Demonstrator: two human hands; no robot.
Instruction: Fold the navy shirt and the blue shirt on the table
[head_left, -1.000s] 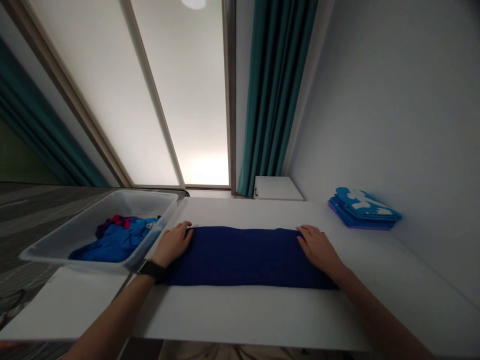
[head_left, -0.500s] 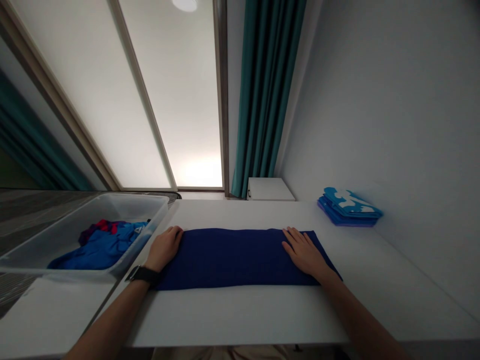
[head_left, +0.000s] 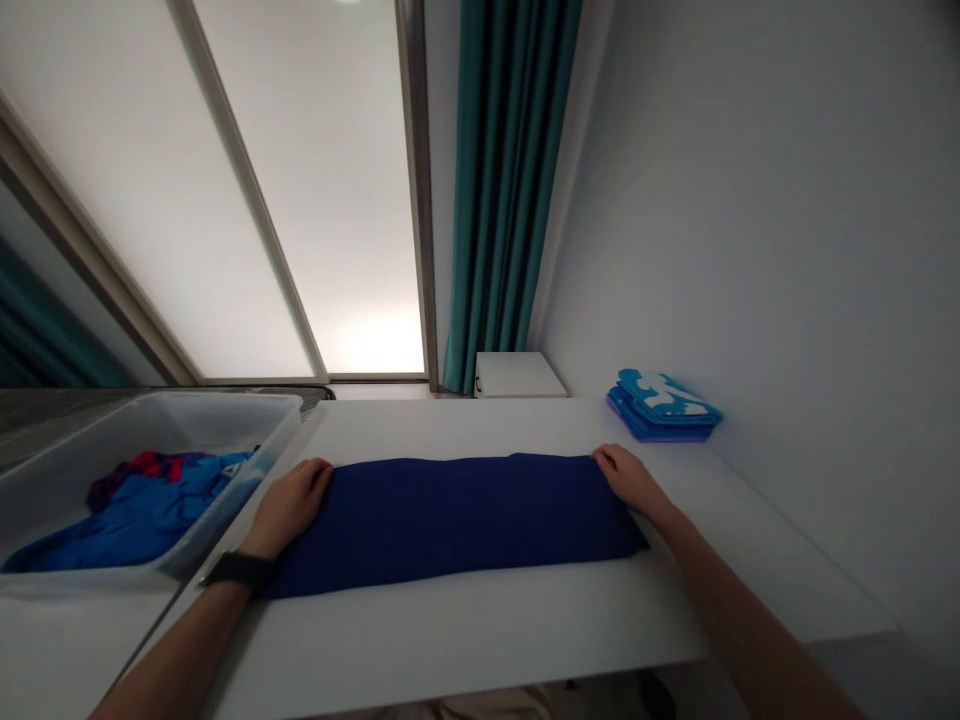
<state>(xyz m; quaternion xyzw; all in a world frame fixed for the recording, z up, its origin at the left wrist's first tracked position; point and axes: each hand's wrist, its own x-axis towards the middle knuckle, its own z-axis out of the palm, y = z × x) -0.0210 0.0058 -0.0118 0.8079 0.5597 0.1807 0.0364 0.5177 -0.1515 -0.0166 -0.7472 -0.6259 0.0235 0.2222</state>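
Note:
A dark blue cloth (head_left: 465, 520), folded into a long flat strip, lies across the white table (head_left: 420, 635). At its far left corner my left hand (head_left: 292, 502), with a black watch (head_left: 238, 570) on the wrist, has its fingers curled onto the edge. My right hand (head_left: 628, 478) pinches the cloth's far right corner between thumb and fingers. Both ends of the strip are gripped, and its middle rests on the table.
A clear plastic bin (head_left: 277, 430) with crumpled blue and red clothes (head_left: 150, 510) stands at the left. A stack of folded blue cloth (head_left: 664, 405) sits near the wall at the right. Beyond the table are a white cabinet (head_left: 517, 375) and a teal curtain (head_left: 510, 190).
My right hand has gone from lying flat on the cloth to pinching its far right corner. The view has swung slightly to the right.

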